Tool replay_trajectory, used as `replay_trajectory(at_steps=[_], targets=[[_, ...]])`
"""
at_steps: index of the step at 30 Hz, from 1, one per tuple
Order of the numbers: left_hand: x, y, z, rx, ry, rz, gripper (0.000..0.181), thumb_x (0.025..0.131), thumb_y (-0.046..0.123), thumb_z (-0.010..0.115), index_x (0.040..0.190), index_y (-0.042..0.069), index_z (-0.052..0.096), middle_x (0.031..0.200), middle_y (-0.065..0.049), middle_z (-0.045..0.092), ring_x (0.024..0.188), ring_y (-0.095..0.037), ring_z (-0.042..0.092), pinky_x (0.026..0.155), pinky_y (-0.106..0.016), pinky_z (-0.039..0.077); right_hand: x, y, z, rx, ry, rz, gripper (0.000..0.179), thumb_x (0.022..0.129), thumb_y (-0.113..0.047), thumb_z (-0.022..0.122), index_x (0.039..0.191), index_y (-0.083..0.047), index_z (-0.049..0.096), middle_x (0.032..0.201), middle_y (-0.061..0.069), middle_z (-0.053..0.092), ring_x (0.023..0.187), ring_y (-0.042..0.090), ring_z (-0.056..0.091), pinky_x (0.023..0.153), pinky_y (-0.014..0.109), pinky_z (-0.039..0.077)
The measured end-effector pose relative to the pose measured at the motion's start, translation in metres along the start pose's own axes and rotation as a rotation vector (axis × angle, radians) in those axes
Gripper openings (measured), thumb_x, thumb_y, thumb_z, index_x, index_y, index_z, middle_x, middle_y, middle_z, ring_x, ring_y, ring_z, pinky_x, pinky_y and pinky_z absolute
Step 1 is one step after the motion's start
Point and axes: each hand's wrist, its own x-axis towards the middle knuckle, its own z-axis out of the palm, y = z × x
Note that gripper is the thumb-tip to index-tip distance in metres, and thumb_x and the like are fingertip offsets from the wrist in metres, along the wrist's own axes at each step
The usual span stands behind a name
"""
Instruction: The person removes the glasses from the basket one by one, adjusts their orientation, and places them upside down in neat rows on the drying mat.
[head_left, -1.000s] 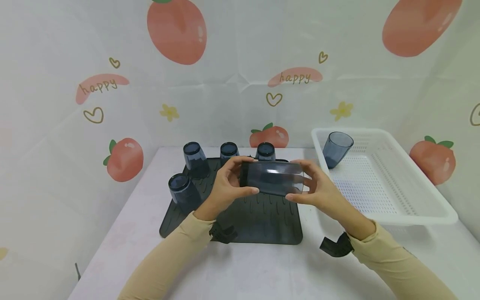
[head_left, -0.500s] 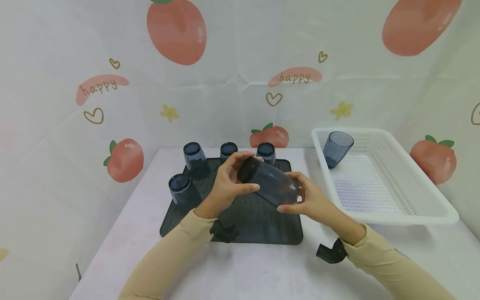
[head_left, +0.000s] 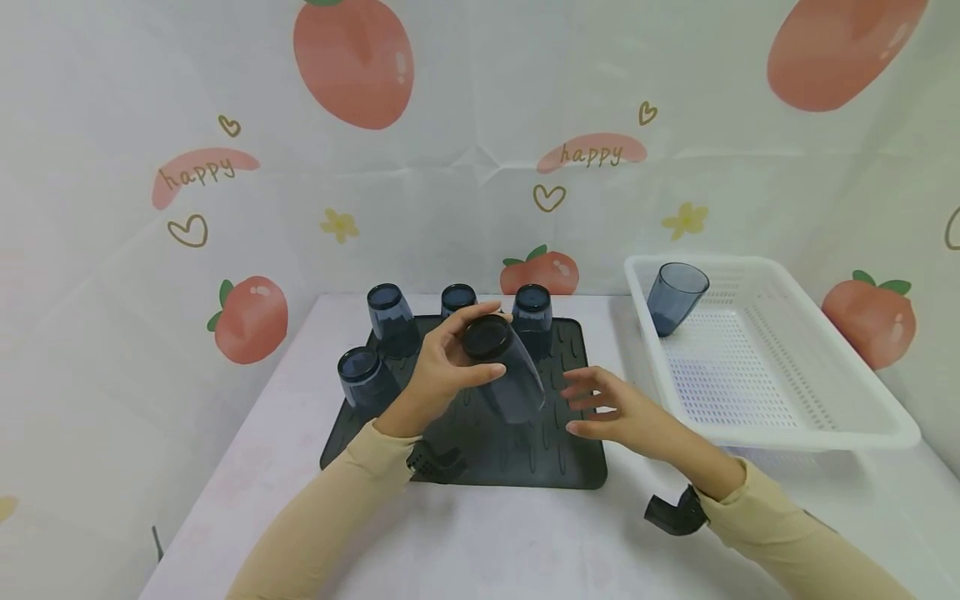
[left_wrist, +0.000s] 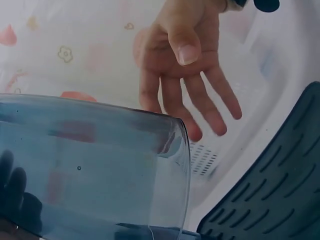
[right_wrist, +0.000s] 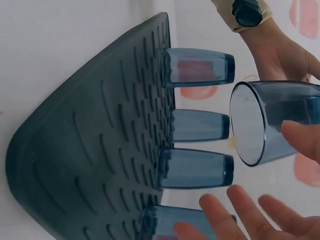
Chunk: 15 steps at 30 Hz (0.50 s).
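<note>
My left hand (head_left: 441, 367) grips a blue-tinted drinking glass (head_left: 516, 387) near its thick base. The glass is tilted, base up toward the left and mouth down to the right, over a dark ridged drying mat (head_left: 517, 458). Its clear rim shows in the left wrist view, while the right wrist view looks into the mouth of the glass (right_wrist: 247, 125). To the right of it, my right hand (head_left: 618, 410) is apart from the glass, fingers spread and holding nothing. Several matching glasses stand upside down on the mat, among them one at the left (head_left: 367, 383).
A white perforated basket (head_left: 787, 437) stands on the right of the table, with another blue glass (head_left: 675, 298) leaning in its back left corner. Inverted glasses line the mat's back edge, including one just behind the held glass (head_left: 532, 321). A printed cloth (head_left: 450, 208) hangs behind.
Both hands held the glass sideways; it has since tipped mouth down and shifted left. My right hand has let go of it and its fingers have opened.
</note>
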Motion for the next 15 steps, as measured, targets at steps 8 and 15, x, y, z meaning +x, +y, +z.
replay_trajectory(at_steps=[8, 15], targets=[[-0.006, 0.001, -0.009, 0.002, 0.053, -0.025, 0.072, 0.079, 0.008, 0.08, 0.141, 0.006, 0.045, 0.133, -0.012, 0.053, 0.127, -0.02, 0.051, 0.104, -0.034, 0.047, -0.004, 0.005, 0.0, -0.005, -0.054, -0.008, 0.046, 0.093, -0.021, 0.067, 0.13, 0.001, 0.051, 0.121, 0.021, 0.06, 0.103, 0.024, 0.063, 0.087, 0.034, 0.055], [-0.012, 0.002, -0.02, 0.042, 0.073, -0.047, 0.07, 0.079, 0.006, 0.079, 0.14, 0.004, 0.045, 0.135, -0.014, 0.051, 0.128, -0.021, 0.05, 0.106, -0.034, 0.045, -0.008, 0.009, 0.003, -0.076, -0.063, 0.028, 0.043, 0.092, -0.026, 0.067, 0.127, -0.005, 0.055, 0.115, 0.014, 0.064, 0.101, 0.021, 0.065, 0.084, 0.034, 0.054]])
